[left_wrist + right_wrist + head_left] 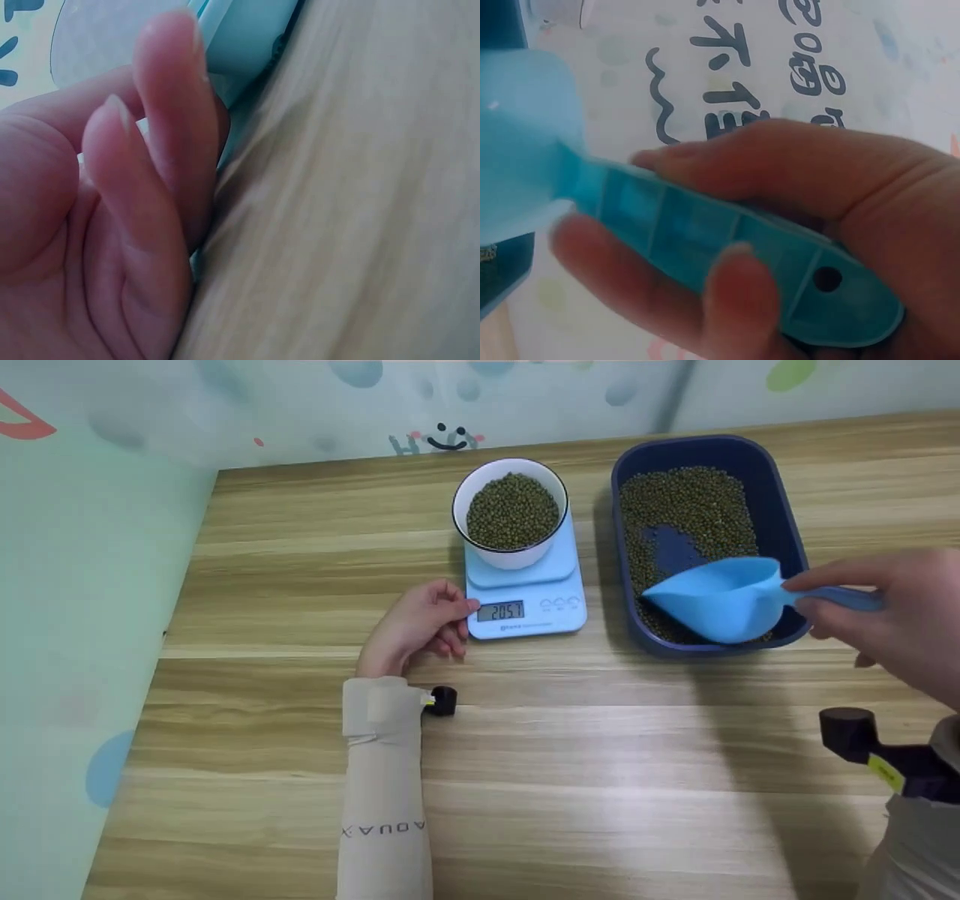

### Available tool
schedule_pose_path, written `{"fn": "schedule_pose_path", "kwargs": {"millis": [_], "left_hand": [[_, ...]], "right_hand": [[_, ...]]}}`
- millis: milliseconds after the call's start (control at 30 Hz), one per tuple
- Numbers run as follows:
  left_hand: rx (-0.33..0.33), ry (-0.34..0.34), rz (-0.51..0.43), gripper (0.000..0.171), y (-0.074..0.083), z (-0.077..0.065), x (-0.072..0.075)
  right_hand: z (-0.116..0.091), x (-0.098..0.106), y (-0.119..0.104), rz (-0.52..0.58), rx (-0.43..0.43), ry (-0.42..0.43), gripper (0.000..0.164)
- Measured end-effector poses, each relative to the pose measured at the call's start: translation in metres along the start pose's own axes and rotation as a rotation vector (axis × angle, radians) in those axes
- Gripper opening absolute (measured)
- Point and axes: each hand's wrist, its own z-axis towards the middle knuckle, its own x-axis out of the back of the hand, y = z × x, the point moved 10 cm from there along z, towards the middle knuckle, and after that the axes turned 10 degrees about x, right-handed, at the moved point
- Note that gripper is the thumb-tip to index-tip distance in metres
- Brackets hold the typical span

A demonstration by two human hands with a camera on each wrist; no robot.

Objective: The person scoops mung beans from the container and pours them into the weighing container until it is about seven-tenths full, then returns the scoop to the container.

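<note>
My left hand (418, 624) grips the left edge of a light-blue kitchen scale (525, 622), its thumb beside the display, which reads about 205.7. On the scale stands a white dark-rimmed bowl (510, 559) holding small green beans (512, 512), likely mung beans. The left wrist view shows curled fingers (142, 195) against the scale's side. With my right hand (892, 619) I hold a blue scoop (720, 604) by its handle (697, 232). The scoop hangs tilted over a navy tub (784, 521), its tip at the beans (690, 499). The scoop's inside is mostly hidden.
The wooden table (585, 765) extends in front of the scale and tub. Behind them rises a pale printed wall covering (540, 405), which also runs along the left side. A dark wrist camera (847, 731) is strapped to my right forearm.
</note>
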Motion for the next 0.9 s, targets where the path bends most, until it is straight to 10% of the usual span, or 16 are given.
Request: {"fn": "schedule_pose_path", "kwargs": {"millis": [300, 900], "left_hand": [[0.014, 0.004, 0.01, 0.034, -0.001, 0.0, 0.001], [0.009, 0.007, 0.006, 0.031, 0.0, -0.002, 0.001]], "right_hand": [[0.01, 0.002, -0.026, -0.229, 0.089, 0.005, 0.024], [0.028, 0.002, -0.053, -0.191, 0.135, 0.087, 0.026]]}}
